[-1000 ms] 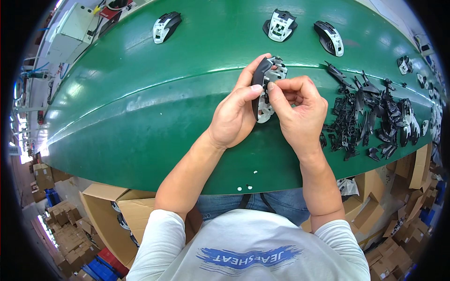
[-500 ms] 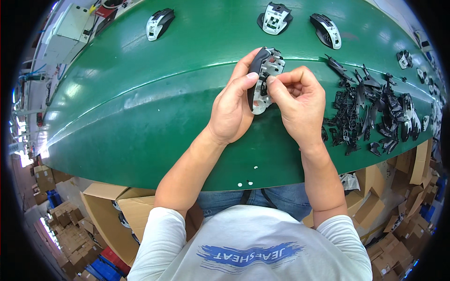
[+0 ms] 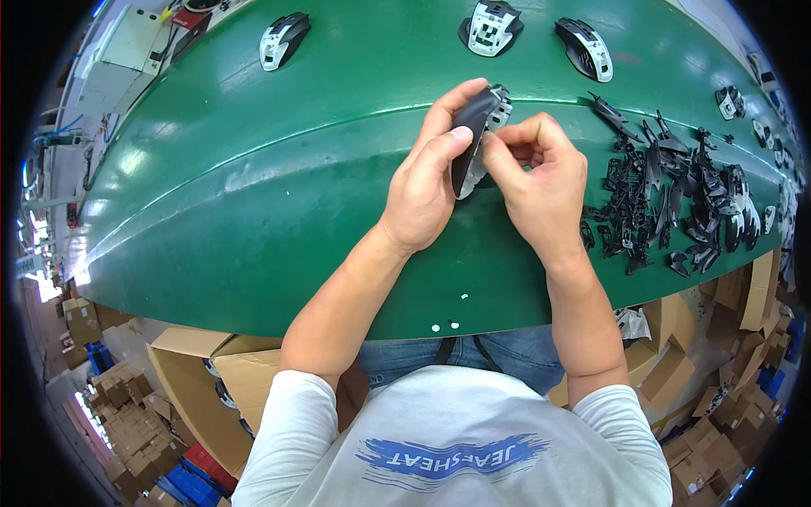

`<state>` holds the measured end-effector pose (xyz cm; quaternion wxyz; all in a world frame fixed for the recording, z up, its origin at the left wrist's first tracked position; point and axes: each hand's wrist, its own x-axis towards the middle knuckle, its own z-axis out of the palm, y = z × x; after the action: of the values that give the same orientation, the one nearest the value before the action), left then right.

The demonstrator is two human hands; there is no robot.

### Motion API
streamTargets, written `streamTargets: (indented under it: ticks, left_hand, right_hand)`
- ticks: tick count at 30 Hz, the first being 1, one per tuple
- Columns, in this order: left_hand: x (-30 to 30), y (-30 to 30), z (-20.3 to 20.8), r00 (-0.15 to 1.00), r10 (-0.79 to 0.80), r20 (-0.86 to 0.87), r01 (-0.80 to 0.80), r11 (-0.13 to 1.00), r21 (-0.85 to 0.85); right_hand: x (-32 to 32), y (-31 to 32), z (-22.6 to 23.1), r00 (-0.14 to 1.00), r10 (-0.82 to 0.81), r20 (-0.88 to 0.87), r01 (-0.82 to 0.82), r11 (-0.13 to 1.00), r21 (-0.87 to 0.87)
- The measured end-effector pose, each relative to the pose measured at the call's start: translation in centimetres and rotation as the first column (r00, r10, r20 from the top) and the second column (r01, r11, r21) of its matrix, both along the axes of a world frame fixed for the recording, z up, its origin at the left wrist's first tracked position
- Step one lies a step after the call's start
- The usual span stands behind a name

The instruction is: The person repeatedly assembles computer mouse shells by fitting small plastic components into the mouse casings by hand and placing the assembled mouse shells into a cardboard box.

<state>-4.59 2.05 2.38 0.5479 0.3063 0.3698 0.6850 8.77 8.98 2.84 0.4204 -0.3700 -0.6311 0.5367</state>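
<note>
Mouse shell [image 3: 475,139], black outside and pale grey inside, is held on edge above the green belt [image 3: 253,169], near its middle. Its long axis is seen running from the near side up and away to the right, the far end tipped toward the row of shells beyond. The dark curved back is turned to the left hand [image 3: 427,190], which is closed around it, thumb laid along the edge. The ribbed inner face is turned to the right hand [image 3: 541,182], whose curled fingertips are pinched against that face. Loose black plastic parts [image 3: 676,194] are heaped on the belt to the right. Three more mouse shells [image 3: 494,25] are set along the far side. Cardboard boxes [image 3: 211,380] are seen below the belt; their contents cannot be told.
</note>
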Motion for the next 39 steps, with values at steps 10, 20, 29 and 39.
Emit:
streamTargets:
  ticks: [10, 20, 29, 39]
  left_hand:
    - [-0.9, 0.6, -1.2, 0.909, -0.015, 0.416, 0.036, 0.999, -0.041]
    - [-0.7, 0.5, -1.7, 0.887, 0.050, 0.459, -0.054, 0.999, -0.005]
    - [-0.2, 0.1, -1.3, 0.816, 0.215, -0.536, -0.248, 0.969, 0.011]
    - [-0.7, 0.4, -2.3, 0.691, 0.281, -0.665, -0.322, 0.944, 0.064]
  right_hand:
    - [0.6, 1.3, 0.1, 0.989, 0.024, 0.148, -0.068, 0.951, 0.302]
    - [-0.2, -0.1, -0.6, 0.974, 0.126, -0.187, -0.158, 0.973, -0.168]
    - [-0.4, 0.9, -0.8, 0.990, 0.100, -0.095, -0.110, 0.988, -0.109]
    - [-0.3, 0.9, -1.7, 0.993, 0.111, 0.030, -0.111, 0.994, 0.003]
